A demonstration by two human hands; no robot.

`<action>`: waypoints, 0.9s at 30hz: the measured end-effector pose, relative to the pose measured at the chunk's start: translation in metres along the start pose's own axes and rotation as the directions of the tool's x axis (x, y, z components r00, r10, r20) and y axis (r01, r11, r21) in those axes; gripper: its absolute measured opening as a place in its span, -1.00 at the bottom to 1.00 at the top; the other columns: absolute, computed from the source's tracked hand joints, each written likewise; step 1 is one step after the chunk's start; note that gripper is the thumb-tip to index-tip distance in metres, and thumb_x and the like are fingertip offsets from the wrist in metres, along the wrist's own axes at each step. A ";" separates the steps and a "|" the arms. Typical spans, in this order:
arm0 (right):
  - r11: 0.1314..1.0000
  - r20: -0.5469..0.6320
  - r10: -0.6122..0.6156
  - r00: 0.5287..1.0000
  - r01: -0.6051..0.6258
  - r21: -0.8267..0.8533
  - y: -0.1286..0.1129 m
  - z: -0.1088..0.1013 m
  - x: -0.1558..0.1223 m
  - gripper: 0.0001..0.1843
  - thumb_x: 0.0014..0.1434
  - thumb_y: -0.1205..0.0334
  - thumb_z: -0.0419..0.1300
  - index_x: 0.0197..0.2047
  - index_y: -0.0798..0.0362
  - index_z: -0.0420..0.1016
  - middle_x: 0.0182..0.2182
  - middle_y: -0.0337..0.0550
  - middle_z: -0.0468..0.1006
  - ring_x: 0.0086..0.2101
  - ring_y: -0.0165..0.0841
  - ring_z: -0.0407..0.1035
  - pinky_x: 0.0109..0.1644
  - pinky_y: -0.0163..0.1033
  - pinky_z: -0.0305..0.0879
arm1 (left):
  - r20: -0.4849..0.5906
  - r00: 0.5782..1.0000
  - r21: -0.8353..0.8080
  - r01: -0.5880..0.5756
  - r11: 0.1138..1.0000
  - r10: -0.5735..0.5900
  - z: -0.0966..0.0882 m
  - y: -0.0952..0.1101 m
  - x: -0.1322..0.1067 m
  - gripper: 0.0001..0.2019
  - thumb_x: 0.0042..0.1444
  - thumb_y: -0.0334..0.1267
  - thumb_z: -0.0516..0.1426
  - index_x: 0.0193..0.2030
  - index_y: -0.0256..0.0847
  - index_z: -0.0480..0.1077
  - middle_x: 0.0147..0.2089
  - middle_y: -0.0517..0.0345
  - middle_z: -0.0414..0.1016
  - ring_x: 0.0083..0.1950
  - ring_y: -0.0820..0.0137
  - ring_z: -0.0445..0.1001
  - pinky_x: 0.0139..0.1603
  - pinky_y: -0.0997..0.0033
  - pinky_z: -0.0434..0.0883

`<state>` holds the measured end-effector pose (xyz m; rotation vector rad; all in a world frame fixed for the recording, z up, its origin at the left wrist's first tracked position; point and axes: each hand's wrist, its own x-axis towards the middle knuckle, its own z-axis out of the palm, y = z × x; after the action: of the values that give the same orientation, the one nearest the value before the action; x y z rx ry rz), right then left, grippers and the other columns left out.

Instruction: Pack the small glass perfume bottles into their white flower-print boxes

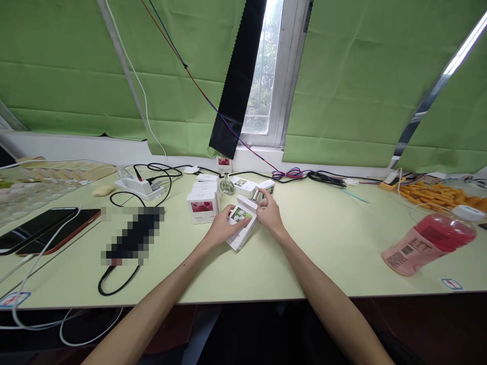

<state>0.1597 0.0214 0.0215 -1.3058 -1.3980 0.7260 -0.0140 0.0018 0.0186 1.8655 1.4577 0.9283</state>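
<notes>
My left hand (pixel 223 224) is closed around a small white carton (pixel 239 234) with a green and white flower picture, tilted above the table. At the carton's upper end, my right hand (pixel 270 212) pinches a small bottle with a shiny silver cap (pixel 256 194); the fingers partly hide it. Just behind stands a clear glass perfume bottle (pixel 227 186). White cartons with a red flower picture (pixel 202 207) are grouped left of my hands. Two more green-pictured cartons lie beyond them, one white box (pixel 244 186) and another box (pixel 267 187) by my right fingertips.
A pink-labelled plastic bottle (pixel 428 243) lies at the right. Phones (pixel 57 230), a power strip (pixel 140 187) and loose cables occupy the left. Along the wall run more wires (pixel 327 178), with a red-pictured carton (pixel 223 163) there. Orange pieces (pixel 437 195) are heaped far right.
</notes>
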 end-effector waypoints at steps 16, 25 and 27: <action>0.999 0.000 -0.043 0.999 0.043 0.034 0.004 0.002 0.001 -0.41 0.13 0.16 0.20 0.25 0.00 0.41 -0.41 -0.22 0.56 -0.46 -0.33 0.40 -0.34 -0.27 0.38 | 0.034 0.999 -0.127 -0.007 0.992 0.011 0.001 -0.003 0.001 -0.41 -0.04 0.27 0.27 -0.04 -0.14 0.40 -0.12 0.08 0.61 -0.13 0.19 0.57 -0.16 0.26 0.49; 0.998 0.002 -0.049 0.999 0.049 0.047 0.003 0.002 0.000 -0.40 0.14 0.16 0.20 0.27 0.02 0.39 -0.43 -0.23 0.55 -0.46 -0.33 0.40 -0.33 -0.28 0.36 | 0.020 1.000 -0.137 0.008 0.990 -0.005 0.004 -0.007 0.002 -0.38 -0.03 0.25 0.28 0.04 -0.14 0.38 -0.02 0.03 0.61 -0.04 0.12 0.59 -0.10 0.20 0.50; 0.998 0.002 -0.048 0.999 0.048 0.051 0.003 0.002 0.000 -0.39 0.15 0.16 0.20 0.28 0.01 0.38 -0.43 -0.23 0.56 -0.45 -0.32 0.41 -0.32 -0.28 0.36 | 0.012 1.000 -0.138 0.004 0.990 -0.002 0.004 -0.007 0.003 -0.37 -0.03 0.25 0.28 0.04 -0.13 0.38 -0.02 0.03 0.61 -0.03 0.11 0.58 -0.09 0.18 0.51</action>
<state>0.1589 0.0225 0.0177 -1.2279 -1.3997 0.7274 -0.0144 0.0057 0.0112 1.7647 1.3531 0.9895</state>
